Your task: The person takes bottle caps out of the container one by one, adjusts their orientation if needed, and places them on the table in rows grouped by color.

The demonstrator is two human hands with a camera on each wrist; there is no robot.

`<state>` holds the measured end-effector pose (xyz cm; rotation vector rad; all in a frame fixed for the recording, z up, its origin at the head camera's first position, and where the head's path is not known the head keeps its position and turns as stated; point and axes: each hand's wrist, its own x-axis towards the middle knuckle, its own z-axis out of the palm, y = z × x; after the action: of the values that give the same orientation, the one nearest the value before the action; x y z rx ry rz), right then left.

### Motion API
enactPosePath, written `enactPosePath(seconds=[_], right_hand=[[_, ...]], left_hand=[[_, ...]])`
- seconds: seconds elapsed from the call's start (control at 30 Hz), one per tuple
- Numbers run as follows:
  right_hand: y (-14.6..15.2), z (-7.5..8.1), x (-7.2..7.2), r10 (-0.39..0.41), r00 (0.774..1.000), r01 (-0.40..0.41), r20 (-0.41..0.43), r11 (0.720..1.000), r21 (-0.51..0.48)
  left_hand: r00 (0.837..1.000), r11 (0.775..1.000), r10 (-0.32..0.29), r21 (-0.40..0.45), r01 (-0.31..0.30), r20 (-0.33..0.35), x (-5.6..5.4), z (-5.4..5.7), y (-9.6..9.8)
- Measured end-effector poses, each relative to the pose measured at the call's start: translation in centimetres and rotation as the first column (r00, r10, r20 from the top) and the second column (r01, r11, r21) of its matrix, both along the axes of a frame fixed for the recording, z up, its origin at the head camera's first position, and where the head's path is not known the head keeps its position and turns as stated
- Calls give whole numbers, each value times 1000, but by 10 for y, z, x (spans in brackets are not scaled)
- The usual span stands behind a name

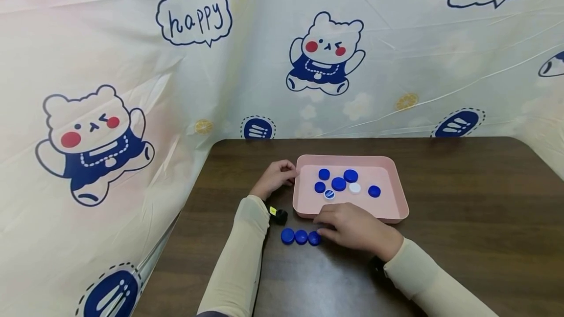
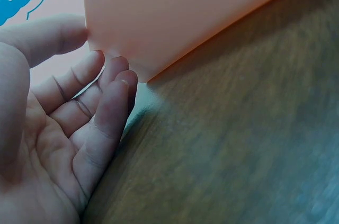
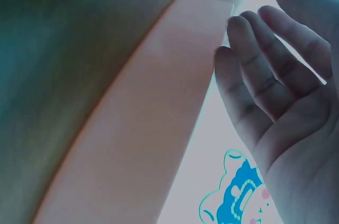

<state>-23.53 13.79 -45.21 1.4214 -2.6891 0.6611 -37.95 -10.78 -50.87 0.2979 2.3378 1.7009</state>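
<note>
A pink tray [image 1: 304, 207] holds several round blue caps [image 1: 338, 184], a white cap [image 1: 354, 188] and a white cap with a blue print [image 1: 329, 194]. On the table before it, a large blue cap [image 1: 287, 236], a middle cap [image 1: 301, 237] and a right-hand cap [image 1: 314, 238] stand in a row. My right hand [image 1: 352, 226] reaches over the tray's near rim, thumb tip right at the right-hand cap; in the right wrist view its fingers [image 3: 249, 65] are extended. My left hand [image 1: 275, 179] touches the tray's left side with loosely bent fingers [image 2: 79, 75].
The brown wooden table [image 1: 462, 199] extends around the tray. A patterned cloth [image 1: 396, 28] with bears hangs behind the table and along the left. A small black device [image 1: 278, 216] with a yellow tag sits by the left wrist.
</note>
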Motion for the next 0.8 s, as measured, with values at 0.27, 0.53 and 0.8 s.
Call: enactPosePath(seconds=[0.27, 0.53, 0.8], right_hand=[[11, 12, -4, -60, 994, 58, -86, 998, -28], [23, 17, -8, -171, 981, 172, -91, 985, 6], [33, 16, -16, -225, 968, 227, -109, 974, 4]], left_hand=[[1000, 1000, -1, -2, 1, -3, -1, -2, -2], [1000, 1000, 1, -5, -1, -1, -1, -3, -1], [1000, 1000, 0, -1, 0, -16, -1, -3, 1]])
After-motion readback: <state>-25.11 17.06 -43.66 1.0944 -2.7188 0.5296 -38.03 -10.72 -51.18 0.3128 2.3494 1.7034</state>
